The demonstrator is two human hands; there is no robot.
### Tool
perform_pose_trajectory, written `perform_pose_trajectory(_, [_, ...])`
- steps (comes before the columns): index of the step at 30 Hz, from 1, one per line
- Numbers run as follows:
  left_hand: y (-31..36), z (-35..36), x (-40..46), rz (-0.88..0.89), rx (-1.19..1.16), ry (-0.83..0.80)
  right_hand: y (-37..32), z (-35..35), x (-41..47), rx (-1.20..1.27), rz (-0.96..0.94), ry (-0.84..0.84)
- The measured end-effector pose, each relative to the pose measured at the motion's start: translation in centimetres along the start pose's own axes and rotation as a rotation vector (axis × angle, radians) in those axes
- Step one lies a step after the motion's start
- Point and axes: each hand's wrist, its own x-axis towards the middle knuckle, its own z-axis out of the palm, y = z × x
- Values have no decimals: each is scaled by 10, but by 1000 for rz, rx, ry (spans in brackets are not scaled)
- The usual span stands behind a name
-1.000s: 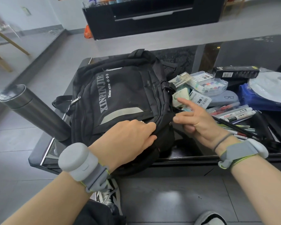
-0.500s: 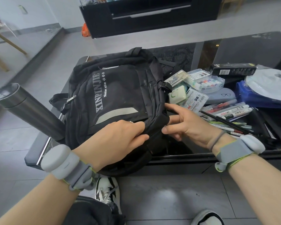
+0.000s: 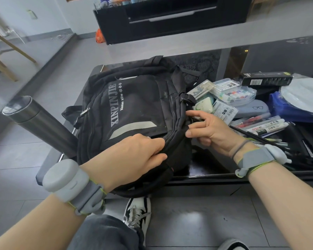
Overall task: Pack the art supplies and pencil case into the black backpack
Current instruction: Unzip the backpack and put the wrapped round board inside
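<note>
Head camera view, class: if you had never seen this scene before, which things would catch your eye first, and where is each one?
The black backpack lies flat in the middle of the dark table, white lettering up. The left hand grips its near edge and the right hand pinches at its right side. To the right sits a heap of art supplies; a steel flask stands at the left.

Matt cloth backpack (image 3: 139,105), glossy table (image 3: 215,175)

A glossy black counter (image 3: 215,173) carries a black fabric backpack (image 3: 134,112), a steel cylindrical flask (image 3: 42,123) and heaped pens (image 3: 266,126).
</note>
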Motion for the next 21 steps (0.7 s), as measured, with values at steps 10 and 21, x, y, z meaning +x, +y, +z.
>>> perform_pose_trajectory(10, [9, -16, 11, -26, 156, -125, 5, -10, 20, 126, 3, 43])
perform_pose_trajectory(21, [18, 8, 106, -427, -295, -3, 6, -15, 16, 158, 30, -97])
